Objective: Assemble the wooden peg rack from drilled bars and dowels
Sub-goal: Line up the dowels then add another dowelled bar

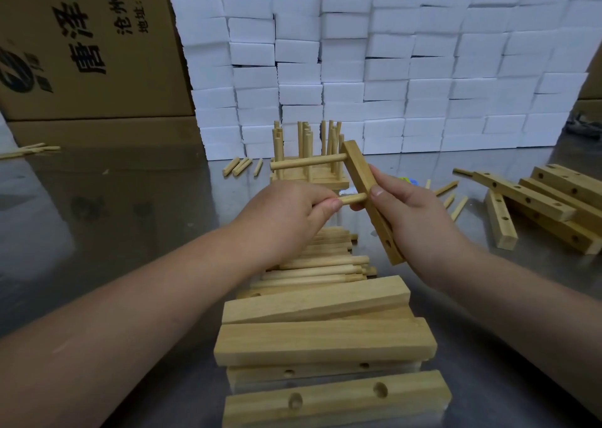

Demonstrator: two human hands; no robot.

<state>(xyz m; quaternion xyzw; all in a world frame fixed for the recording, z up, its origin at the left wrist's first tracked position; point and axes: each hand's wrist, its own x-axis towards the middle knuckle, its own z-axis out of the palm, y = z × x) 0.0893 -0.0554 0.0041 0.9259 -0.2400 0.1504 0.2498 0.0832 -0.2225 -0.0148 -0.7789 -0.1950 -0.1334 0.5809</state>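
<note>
packing workshop | stacked cartons (88,46) | foam blocks (374,69) | steel table (114,199)

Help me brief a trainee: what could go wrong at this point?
The right hand holds the bar tilted in mid-air while the left hand pinches the second dowel at its hole; a crooked entry could jam. Pushing against the unsupported bar may twist it and loosen the seated dowel. A slip could drop parts onto the loose dowels below.
</note>
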